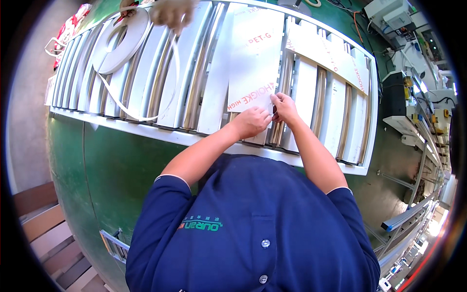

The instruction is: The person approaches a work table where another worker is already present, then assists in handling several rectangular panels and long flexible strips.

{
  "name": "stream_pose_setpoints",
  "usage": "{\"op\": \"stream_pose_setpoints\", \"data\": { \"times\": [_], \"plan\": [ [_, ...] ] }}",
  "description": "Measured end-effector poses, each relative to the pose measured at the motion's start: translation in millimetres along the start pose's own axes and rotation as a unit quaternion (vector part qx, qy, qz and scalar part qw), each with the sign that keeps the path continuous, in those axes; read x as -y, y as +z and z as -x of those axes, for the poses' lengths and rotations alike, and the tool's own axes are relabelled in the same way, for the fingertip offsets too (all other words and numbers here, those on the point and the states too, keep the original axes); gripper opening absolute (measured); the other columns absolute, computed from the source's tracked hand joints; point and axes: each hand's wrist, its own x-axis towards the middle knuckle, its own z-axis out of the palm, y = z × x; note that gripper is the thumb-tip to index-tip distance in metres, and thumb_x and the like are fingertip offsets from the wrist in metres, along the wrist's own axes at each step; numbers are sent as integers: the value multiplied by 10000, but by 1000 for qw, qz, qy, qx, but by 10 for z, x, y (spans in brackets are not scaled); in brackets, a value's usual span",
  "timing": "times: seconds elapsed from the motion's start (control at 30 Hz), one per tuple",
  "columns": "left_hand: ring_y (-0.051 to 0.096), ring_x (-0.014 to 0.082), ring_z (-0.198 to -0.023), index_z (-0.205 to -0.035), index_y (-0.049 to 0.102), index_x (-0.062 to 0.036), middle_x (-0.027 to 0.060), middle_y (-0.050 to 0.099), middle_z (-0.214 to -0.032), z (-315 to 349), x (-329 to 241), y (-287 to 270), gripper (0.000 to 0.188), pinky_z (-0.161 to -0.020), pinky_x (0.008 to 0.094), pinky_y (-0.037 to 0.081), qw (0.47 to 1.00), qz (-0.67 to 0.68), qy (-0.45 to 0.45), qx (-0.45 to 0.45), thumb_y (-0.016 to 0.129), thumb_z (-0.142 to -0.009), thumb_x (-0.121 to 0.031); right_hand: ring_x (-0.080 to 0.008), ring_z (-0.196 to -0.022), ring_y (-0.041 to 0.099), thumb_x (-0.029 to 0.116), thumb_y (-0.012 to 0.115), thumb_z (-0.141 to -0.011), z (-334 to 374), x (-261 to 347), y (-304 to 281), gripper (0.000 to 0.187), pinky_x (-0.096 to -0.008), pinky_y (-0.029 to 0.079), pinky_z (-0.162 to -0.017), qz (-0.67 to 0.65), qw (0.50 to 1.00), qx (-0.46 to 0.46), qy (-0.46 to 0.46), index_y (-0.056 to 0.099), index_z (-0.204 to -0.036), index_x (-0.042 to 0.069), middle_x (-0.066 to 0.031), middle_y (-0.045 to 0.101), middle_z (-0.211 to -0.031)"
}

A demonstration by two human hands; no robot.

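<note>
A white panel (pixel 253 53) with red print on its covering film lies across the roller conveyor, its near end toward me. At its near right corner, my left hand (pixel 252 121) is closed, fingertips pinching the edge. My right hand (pixel 285 108) pinches the same corner from the right, with thumb and forefinger on the board's edge. The two hands' fingertips nearly meet. Whether they grip the film alone or the whole panel is hidden by the fingers. A second printed white panel (pixel 331 56) lies at an angle on the rollers to the right.
On the left of the roller conveyor (pixel 160 132) lies a coil of white strip (pixel 102 51), its loose end looping over the rollers. Another person's blurred gloved hand (pixel 174 13) reaches in above. Machinery (pixel 401 92) stands at right; brown and grey boards (pixel 48 224) are at lower left.
</note>
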Motion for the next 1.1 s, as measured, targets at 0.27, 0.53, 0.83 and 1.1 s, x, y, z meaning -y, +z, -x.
{"op": "stream_pose_setpoints", "data": {
  "times": [0.27,0.53,0.83,1.1],
  "plan": [
    [612,344,-738,-828,548,-25,160,586,-777,428,-251,-2,85,-653,442,508,979,175,-102,20,548,-846,-108,-147,-440,584,332,545,-1004,47,43,-8,302,-262,455,-376,16,1000,5,5,590,-951,38,-36,559,-668],
    [542,249,-672,-843,553,10,166,556,-719,1193,-554,-602,290,-648,382,451,812,393,-432,-9,535,-979,-245,-148,-494,568,349,541,-1001,60,-18,61,359,-291,491,-462,35,999,-24,-2,611,-918,6,-70,585,-707],
    [533,197,-596,-839,635,4,143,594,-661,2592,-949,-487,365,-597,367,461,697,335,-634,11,600,-967,-336,-117,-561,555,212,526,-1007,233,-775,-282,179,-250,456,-506,-156,983,-16,-92,593,-995,47,-40,586,-729],
    [682,319,-789,-858,677,-35,162,703,-833,3739,-1306,606,257,-705,423,527,565,328,-756,45,712,-837,-289,-95,-587,532,215,530,-1007,241,-882,-848,177,-236,443,-514,-23,976,-174,-130,576,-1020,45,-31,574,-769]
  ]
}}
